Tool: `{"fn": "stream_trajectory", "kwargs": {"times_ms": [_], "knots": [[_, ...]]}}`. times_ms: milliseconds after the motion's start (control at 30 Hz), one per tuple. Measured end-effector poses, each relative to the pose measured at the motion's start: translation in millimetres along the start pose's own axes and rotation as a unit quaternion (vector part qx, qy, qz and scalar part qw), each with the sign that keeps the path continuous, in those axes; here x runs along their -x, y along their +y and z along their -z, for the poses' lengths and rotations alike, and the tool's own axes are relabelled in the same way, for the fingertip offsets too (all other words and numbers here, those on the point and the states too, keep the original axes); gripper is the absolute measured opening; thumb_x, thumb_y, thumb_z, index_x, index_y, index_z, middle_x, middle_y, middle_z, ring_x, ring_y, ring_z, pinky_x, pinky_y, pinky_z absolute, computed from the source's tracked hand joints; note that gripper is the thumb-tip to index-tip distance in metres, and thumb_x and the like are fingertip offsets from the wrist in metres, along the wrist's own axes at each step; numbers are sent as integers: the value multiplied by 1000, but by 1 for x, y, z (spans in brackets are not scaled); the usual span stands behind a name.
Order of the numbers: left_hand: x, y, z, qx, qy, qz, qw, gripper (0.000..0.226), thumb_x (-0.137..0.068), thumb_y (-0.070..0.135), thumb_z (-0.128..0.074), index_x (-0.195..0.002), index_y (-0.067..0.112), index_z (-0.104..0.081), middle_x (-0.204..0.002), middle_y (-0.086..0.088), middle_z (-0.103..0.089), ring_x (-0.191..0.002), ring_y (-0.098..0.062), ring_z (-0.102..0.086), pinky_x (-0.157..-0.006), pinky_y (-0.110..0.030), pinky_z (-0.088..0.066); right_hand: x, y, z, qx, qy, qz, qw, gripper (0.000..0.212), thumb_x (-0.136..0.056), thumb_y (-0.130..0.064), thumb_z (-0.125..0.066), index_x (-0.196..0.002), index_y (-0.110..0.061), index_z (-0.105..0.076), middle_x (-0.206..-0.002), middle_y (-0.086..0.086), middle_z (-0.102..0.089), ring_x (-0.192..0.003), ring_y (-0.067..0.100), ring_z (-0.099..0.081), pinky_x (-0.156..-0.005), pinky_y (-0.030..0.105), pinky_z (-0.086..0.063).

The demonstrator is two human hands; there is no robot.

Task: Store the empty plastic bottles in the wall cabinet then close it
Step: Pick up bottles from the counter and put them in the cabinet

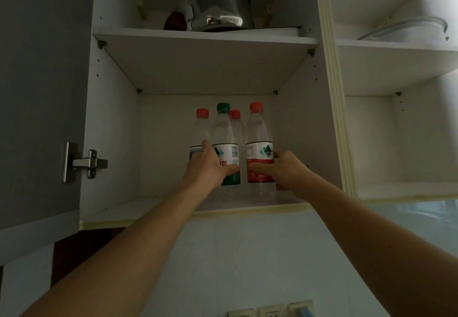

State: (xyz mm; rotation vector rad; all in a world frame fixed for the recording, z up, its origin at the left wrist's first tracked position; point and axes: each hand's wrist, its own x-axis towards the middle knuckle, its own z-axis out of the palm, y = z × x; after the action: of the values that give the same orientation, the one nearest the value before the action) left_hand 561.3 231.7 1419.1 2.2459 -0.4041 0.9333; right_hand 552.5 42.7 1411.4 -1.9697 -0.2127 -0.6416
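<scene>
The wall cabinet stands open, and several clear plastic bottles stand upright on its lower shelf (153, 205). My left hand (207, 165) grips a green-capped bottle (226, 140) with a green and white label. My right hand (282, 170) grips a red-capped bottle (259, 133) with a red label, just to its right. Two more red-capped bottles stand behind: one (200, 128) at the left, partly hidden by my left hand, and one (236, 123) behind the green-capped bottle.
The grey cabinet door (37, 93) hangs open at the left on a metal hinge (85, 163). A steel kettle (215, 4) sits on the upper shelf. The compartment to the right holds a glass lid (406, 29). Wall sockets (272, 311) lie below.
</scene>
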Motion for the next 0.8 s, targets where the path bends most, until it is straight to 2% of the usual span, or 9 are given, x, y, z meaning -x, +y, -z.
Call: {"fn": "stream_trajectory", "kwargs": {"times_ms": [200,300,400,533,633,733,800], "knots": [[-4,0,-10,20,6,13,1000,77,-82,43,-80,-136,8,-38,-129,-12,-62,-106,-25,-65,-79,-35,-58,-4,2,-7,2,10,-8,1000,49,-85,-36,-78,-125,-13,-61,-112,10,-71,-101,27,-70,-93,46,-57],[-2,-1,-14,31,19,14,999,72,-83,41,-81,-134,10,-41,-130,-12,-62,-107,-26,-66,-81,-37,-58,-4,2,-8,3,13,-8,1000,49,-86,-36,-77,-126,-12,-61,-113,9,-71,-100,24,-69,-92,41,-57],[1,0,-13,33,30,7,999,68,-82,38,-81,-133,10,-46,-132,-11,-63,-111,-26,-66,-84,-37,-58,1,1,-7,26,13,-4,1000,46,-87,-36,-76,-125,-14,-62,-111,7,-71,-97,21,-69,-83,34,-57],[12,-2,-4,23,4,-8,1000,62,-84,29,-81,-135,13,-50,-131,-8,-65,-114,-23,-65,-94,-37,-55,20,3,6,133,35,55,989,48,-92,-35,-72,-133,-15,-57,-123,7,-70,-108,20,-66,-94,36,-54],[28,2,5,19,22,-17,999,57,-83,29,-82,-131,15,-53,-126,-7,-67,-109,-20,-67,-86,-32,-55,45,2,21,165,73,91,979,61,-92,-41,-70,-143,-13,-49,-130,9,-64,-109,22,-64,-90,36,-54],[45,21,12,12,46,-35,998,56,-84,37,-80,-128,16,-53,-118,-4,-65,-98,-17,-64,-73,-27,-50,73,0,36,213,69,134,965,55,-95,-43,-64,-141,-16,-51,-130,7,-61,-103,20,-62,-83,32,-51],[64,47,15,3,60,-46,997,59,-85,45,-76,-132,18,-51,-115,-1,-63,-97,-16,-62,-74,-30,-51,97,0,50,244,78,167,952,49,-97,-40,-61,-138,-14,-54,-128,6,-61,-108,22,-61,-89,34,-51]]}}
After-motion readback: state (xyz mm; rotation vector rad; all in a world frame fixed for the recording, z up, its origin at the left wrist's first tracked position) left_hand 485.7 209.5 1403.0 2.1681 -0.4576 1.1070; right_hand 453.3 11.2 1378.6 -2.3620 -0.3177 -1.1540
